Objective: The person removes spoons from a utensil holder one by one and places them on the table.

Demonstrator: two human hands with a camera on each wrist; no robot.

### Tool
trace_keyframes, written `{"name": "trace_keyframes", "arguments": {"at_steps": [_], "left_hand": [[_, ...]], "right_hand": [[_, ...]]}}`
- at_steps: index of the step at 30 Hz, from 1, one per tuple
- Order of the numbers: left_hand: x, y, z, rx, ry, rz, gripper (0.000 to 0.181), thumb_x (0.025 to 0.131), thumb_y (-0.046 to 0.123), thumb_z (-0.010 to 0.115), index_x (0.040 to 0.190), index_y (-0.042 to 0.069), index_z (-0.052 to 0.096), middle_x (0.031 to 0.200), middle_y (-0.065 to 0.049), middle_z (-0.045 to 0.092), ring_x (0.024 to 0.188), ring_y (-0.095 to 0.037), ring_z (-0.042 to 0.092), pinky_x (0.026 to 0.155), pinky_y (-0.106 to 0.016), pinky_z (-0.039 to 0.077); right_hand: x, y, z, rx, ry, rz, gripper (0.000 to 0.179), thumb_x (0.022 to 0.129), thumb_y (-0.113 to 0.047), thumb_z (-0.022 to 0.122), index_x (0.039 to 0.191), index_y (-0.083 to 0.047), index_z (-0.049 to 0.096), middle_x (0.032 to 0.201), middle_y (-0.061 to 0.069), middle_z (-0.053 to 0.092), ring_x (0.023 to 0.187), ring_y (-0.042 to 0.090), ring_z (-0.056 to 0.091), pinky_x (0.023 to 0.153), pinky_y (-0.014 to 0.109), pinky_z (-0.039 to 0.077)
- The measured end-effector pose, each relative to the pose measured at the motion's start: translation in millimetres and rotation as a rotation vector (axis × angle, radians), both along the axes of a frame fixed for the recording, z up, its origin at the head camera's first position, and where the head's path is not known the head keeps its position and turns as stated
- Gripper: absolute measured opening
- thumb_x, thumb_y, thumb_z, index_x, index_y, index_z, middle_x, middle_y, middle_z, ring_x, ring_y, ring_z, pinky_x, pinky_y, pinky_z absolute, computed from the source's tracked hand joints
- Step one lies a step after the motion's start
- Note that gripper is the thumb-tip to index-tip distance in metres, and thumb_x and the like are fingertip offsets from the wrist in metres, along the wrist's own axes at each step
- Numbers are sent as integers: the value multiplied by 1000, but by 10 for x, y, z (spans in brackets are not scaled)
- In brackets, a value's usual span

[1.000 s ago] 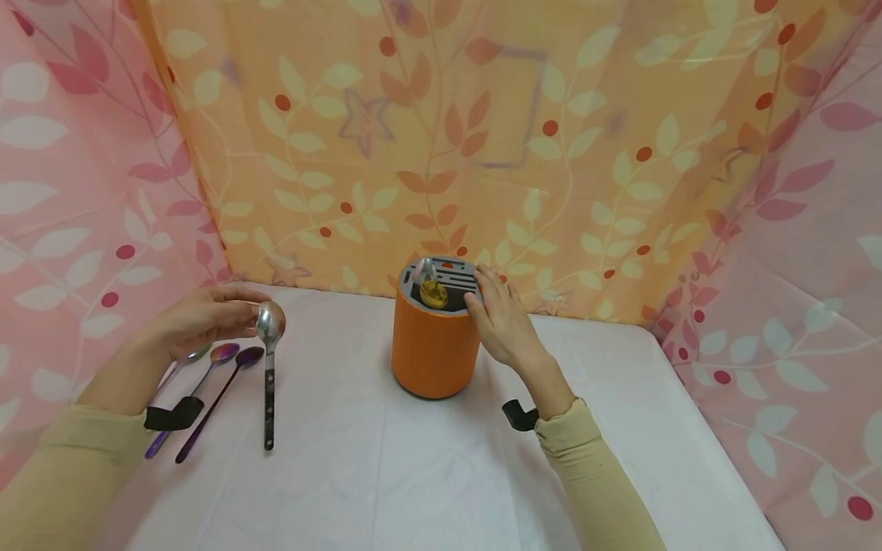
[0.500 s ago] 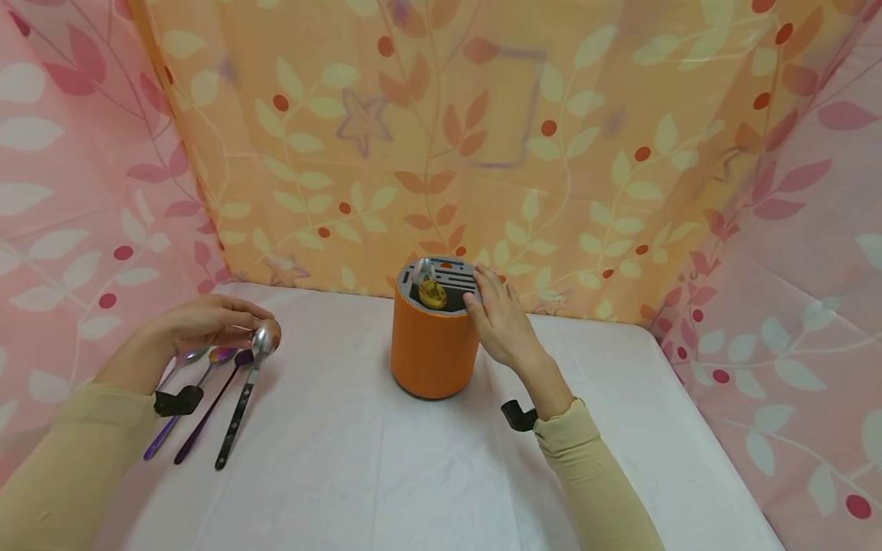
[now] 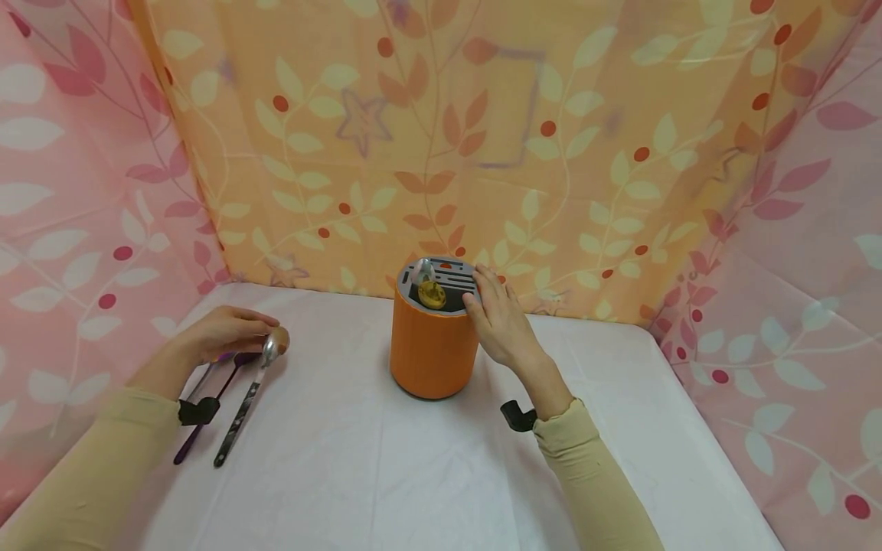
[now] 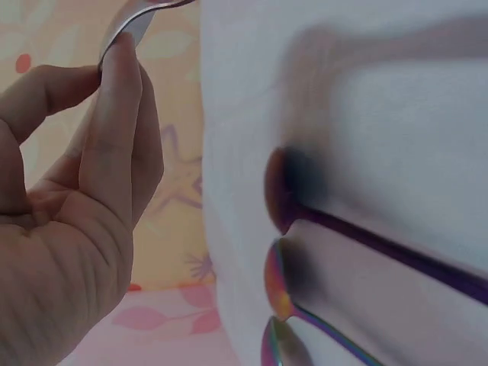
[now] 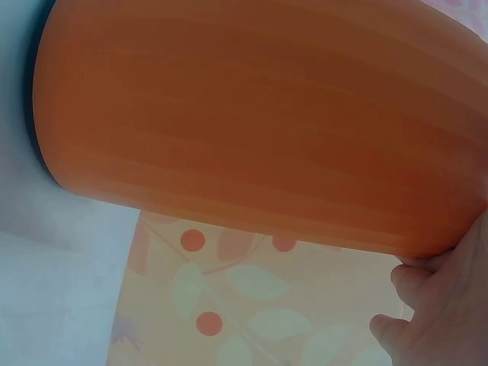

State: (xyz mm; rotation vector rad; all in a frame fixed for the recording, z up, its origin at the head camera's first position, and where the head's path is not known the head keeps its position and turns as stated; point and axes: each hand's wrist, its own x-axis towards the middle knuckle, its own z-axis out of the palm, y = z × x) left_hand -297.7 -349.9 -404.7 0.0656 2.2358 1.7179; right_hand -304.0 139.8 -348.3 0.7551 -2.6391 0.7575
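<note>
My left hand (image 3: 230, 333) pinches a silver spoon with a black patterned handle (image 3: 239, 419) by its bowl. In the left wrist view, thumb and fingertips meet at the bowl's edge (image 4: 126, 34). The handle slants down toward the front of the table. Below and left of it lies a dark purple spoon (image 3: 189, 446), beside a rainbow-tinted spoon (image 4: 280, 282), both partly behind my hand. My right hand (image 3: 503, 321) rests against the right side of an orange cylindrical utensil holder (image 3: 434, 356), its thumb over the rim and its fingers extended.
A gold spoon bowl (image 3: 432, 295) and a clear or silvery piece (image 3: 423, 272) stick up from the holder's grey slotted top (image 3: 458, 277). Another tinted spoon (image 4: 273, 347) shows at the left wrist view's lower edge. Patterned cloth walls (image 3: 441, 115) surround the white table (image 3: 344, 474).
The held spoon's handle first swings left at its lower end. Then my left hand moves slightly right and down with the spoon, covering more of the lying spoons. My right hand stays on the holder.
</note>
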Motion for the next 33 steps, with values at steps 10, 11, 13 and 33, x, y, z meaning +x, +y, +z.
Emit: {"name": "trace_keyframes", "arguments": {"at_steps": [10, 11, 13, 33], "left_hand": [[-26, 58, -166, -62, -13, 79, 55, 105, 10, 62, 145, -21, 42, 116, -11, 70, 90, -6, 70, 83, -26, 61], [-20, 66, -166, -61, -16, 82, 56, 104, 9, 63, 145, -21, 41, 115, -10, 71, 90, -6, 70, 84, -26, 61], [-13, 67, -173, -60, -14, 82, 56, 104, 8, 63, 145, -22, 41, 113, -9, 71, 90, -6, 70, 84, -25, 61], [-7, 41, -291, -193, 80, 152, 46, 101, -1, 62, 136, -26, 47, 111, -23, 73, 82, -4, 70, 77, -26, 62]], "right_hand": [[12, -16, -8, -4, -3, 2, 72, 113, -53, 24, 161, -1, 30, 171, 12, 23, 159, 29, 18, 128, 56, 7], [14, -14, -8, -3, -6, 0, 71, 113, -52, 24, 162, -1, 29, 171, 12, 22, 159, 28, 18, 129, 55, 7], [14, -12, -8, -1, -10, -4, 70, 113, -52, 24, 162, -1, 29, 172, 10, 21, 159, 28, 18, 129, 55, 6], [6, -10, -4, -6, -1, 1, 70, 113, -50, 25, 161, 0, 30, 170, 13, 24, 159, 29, 18, 129, 56, 7]]}}
